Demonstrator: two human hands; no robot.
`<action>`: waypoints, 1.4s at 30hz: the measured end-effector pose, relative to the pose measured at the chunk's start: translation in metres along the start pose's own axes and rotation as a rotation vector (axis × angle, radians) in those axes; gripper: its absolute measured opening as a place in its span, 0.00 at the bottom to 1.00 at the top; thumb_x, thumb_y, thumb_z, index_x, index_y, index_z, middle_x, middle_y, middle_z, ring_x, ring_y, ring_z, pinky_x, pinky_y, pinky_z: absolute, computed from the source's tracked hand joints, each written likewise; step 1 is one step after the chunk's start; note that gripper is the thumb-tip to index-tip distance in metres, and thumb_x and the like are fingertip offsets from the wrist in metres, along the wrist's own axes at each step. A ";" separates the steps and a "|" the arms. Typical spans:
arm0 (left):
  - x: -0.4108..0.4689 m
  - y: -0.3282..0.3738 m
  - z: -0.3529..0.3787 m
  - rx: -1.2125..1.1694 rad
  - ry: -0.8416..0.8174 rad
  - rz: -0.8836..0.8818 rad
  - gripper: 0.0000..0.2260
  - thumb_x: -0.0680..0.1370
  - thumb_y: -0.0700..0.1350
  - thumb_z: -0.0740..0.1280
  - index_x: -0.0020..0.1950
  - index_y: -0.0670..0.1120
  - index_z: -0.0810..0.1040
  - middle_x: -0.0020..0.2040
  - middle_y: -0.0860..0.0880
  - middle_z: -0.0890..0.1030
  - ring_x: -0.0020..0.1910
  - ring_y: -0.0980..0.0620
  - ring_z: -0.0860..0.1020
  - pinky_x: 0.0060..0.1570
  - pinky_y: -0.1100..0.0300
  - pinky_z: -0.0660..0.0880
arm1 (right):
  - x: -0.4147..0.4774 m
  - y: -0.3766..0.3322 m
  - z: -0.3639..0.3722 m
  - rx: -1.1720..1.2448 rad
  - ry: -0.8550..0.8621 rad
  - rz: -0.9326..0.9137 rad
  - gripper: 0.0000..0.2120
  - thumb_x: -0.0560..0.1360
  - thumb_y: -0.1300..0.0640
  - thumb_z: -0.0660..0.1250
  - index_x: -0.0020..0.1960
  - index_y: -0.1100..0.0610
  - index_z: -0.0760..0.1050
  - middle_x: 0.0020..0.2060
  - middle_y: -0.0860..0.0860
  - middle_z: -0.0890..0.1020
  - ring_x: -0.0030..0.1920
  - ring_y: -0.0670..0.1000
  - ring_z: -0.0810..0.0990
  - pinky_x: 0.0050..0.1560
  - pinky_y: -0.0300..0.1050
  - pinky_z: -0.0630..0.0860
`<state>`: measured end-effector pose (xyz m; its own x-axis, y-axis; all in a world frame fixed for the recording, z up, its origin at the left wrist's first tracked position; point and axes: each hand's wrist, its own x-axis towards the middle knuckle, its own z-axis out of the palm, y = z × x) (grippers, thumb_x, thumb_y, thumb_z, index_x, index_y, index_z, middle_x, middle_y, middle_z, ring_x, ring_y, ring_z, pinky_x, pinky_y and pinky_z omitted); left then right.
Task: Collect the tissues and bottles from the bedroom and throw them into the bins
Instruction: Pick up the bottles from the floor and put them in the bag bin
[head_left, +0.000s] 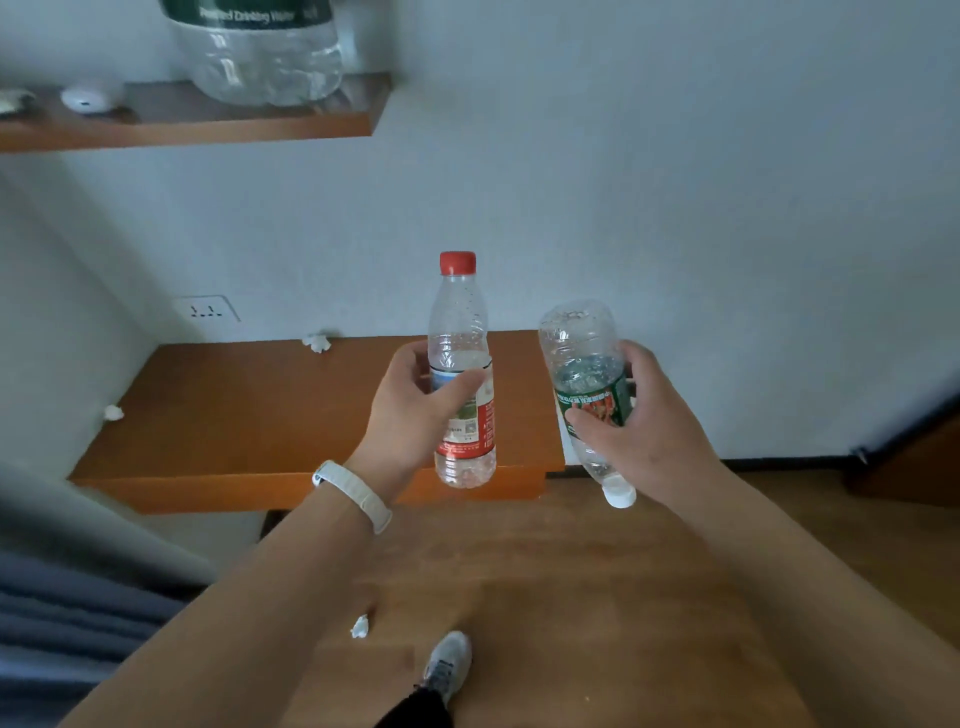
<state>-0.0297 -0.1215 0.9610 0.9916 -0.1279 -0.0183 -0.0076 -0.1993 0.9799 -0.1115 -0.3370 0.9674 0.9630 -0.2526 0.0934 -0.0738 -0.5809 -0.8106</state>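
My left hand (415, 410) grips a clear bottle with a red cap and red label (460, 332), held upright over the low wooden shelf (249, 415). My right hand (634, 426) grips a clear bottle with a green label (579, 358), turned upside down so its white cap points at the floor. Two crumpled tissues lie on the shelf, one at the back by the wall (317, 342) and one at the left edge (112, 412). A third tissue (359, 626) lies on the wooden floor near my shoe.
A high wooden shelf (197, 127) at the top left carries a large water jug (257, 52) and a small white device (85, 98). A wall socket (205, 310) sits above the low shelf. Grey bedding (62, 613) fills the lower left. My shoe (449, 662) stands on the floor.
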 end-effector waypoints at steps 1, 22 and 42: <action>0.011 0.000 0.004 -0.003 -0.020 0.001 0.20 0.73 0.50 0.73 0.62 0.50 0.73 0.53 0.53 0.82 0.48 0.55 0.82 0.48 0.57 0.80 | 0.005 0.000 -0.004 -0.002 0.019 0.019 0.29 0.69 0.49 0.74 0.61 0.34 0.60 0.52 0.33 0.74 0.50 0.28 0.72 0.45 0.33 0.70; 0.144 0.020 0.164 -0.034 -0.769 0.042 0.20 0.75 0.49 0.71 0.64 0.49 0.71 0.54 0.52 0.80 0.50 0.53 0.81 0.45 0.61 0.77 | 0.032 0.027 -0.075 -0.179 0.556 0.402 0.27 0.70 0.51 0.74 0.58 0.33 0.61 0.51 0.34 0.75 0.51 0.31 0.74 0.43 0.31 0.71; 0.011 0.104 0.488 0.126 -1.041 0.227 0.18 0.76 0.51 0.69 0.64 0.50 0.72 0.56 0.53 0.81 0.52 0.51 0.81 0.57 0.47 0.78 | -0.109 0.212 -0.323 -0.210 0.861 0.594 0.32 0.68 0.46 0.74 0.66 0.39 0.61 0.55 0.36 0.72 0.54 0.37 0.74 0.53 0.39 0.72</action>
<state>-0.0822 -0.6175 0.9662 0.3686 -0.9279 -0.0570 -0.2504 -0.1581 0.9551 -0.3160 -0.6822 0.9724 0.2565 -0.9532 0.1600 -0.5934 -0.2859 -0.7524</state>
